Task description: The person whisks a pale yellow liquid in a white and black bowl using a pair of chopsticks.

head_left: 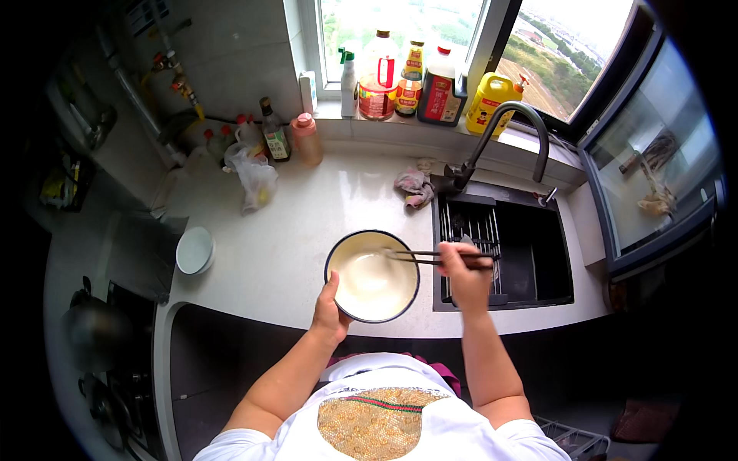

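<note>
A cream bowl with a dark rim (372, 296) stands near the counter's front edge, with pale, whitish contents inside. My left hand (330, 313) grips its left side, thumb up at the rim and the other fingers hidden underneath or behind. In my right hand (466, 275) is a pair of dark chopsticks (423, 257), held nearly level and closed around by the fingers. Their tips reach over the right rim into the bowl and look blurred there.
A black sink (536, 253) with a rack and a curved faucet (530, 111) lies at right, a crumpled cloth (415, 187) beside it. Bottles (377, 77) line the windowsill. White bowls (195, 250), a plastic bag (254, 183) and a pink-capped bottle (307, 140) stand left.
</note>
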A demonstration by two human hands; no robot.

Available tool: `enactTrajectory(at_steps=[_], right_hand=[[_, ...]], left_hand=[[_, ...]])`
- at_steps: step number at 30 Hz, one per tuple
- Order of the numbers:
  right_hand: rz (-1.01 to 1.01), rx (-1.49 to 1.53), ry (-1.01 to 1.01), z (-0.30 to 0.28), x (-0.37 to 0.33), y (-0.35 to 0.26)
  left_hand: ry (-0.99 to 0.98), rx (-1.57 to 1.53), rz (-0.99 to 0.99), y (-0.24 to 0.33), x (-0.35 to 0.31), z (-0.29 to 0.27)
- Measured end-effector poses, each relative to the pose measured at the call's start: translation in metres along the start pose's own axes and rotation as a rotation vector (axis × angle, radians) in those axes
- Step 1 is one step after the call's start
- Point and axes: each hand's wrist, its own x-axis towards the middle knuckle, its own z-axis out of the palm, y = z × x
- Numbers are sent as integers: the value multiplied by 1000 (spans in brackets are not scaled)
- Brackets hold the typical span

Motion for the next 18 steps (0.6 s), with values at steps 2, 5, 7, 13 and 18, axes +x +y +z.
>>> enactTrajectory(at_steps=[2, 5, 7, 13, 18], right_hand=[[21, 33, -183, 10, -13, 0], [302, -63, -238, -13, -1, -8], [165, -61, -54, -23, 11, -2], [373, 1, -196, -10, -3, 1], [-44, 12, 86, -10, 4, 18]], left_hand=[[-10, -29, -5, -4, 2, 2], [-22, -33, 48, 5, 0, -3], [-5, -15, 18, 7, 0, -3], [-18, -55, 22, -4, 5, 0], [57, 1, -32, -6, 7, 0]])
